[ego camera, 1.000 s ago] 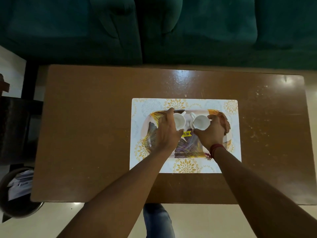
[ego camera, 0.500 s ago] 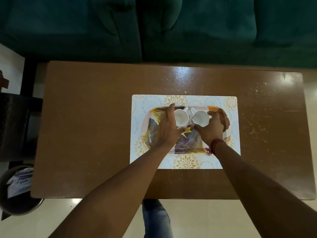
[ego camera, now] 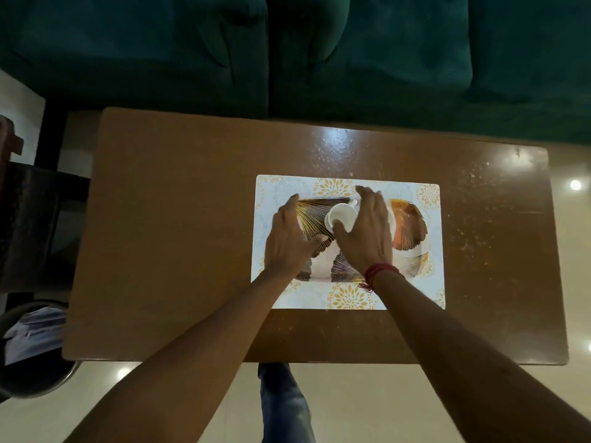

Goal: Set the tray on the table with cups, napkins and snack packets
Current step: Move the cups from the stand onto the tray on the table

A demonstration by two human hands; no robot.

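So that it sits squarely on the gold-patterned rectangular tray [ego camera: 407,225], the right hand [ego camera: 364,235] grasps the small white ceramic cup [ego camera: 340,215]; the left hand [ego camera: 287,241] hovers released, seemingly steadying.

One cup [ego camera: 341,216], one tray [ego camera: 409,228], one placemat [ego camera: 348,298], two hands.

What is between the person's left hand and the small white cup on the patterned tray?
Nothing visible. The left hand hovers open beside the small white cup on the patterned tray, only bare tray between them. The right hand is already on the cup.
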